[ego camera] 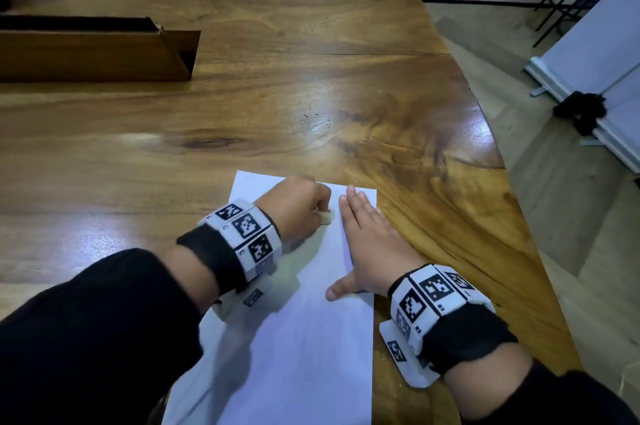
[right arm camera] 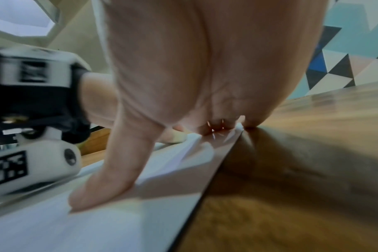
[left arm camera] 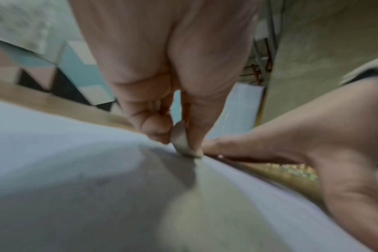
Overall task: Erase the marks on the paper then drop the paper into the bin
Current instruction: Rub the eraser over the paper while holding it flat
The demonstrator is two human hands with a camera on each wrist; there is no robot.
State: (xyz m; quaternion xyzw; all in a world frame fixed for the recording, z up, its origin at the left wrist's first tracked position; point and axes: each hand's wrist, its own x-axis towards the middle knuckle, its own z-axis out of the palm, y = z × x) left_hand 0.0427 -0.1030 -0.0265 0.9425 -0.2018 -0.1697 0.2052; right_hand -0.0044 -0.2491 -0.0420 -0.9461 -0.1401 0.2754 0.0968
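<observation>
The near end of the paper is cut off by the bottom edge of the head view and partly hidden under a black sleeve; no marks can be made out on the sheet, which lies flat on the wooden surface near its right edge. The right hand is laid flat on the sheet's right margin, fingers straight and thumb spread, nothing held in its grip. Just beside it, the left hand is curled, its grip closed on a small pale eraser. Only the left wrist view shows the eraser pinched between thumb and fingertip, its lower end touching the paper. Farther off, a long wooden box is cut off at the left edge.
</observation>
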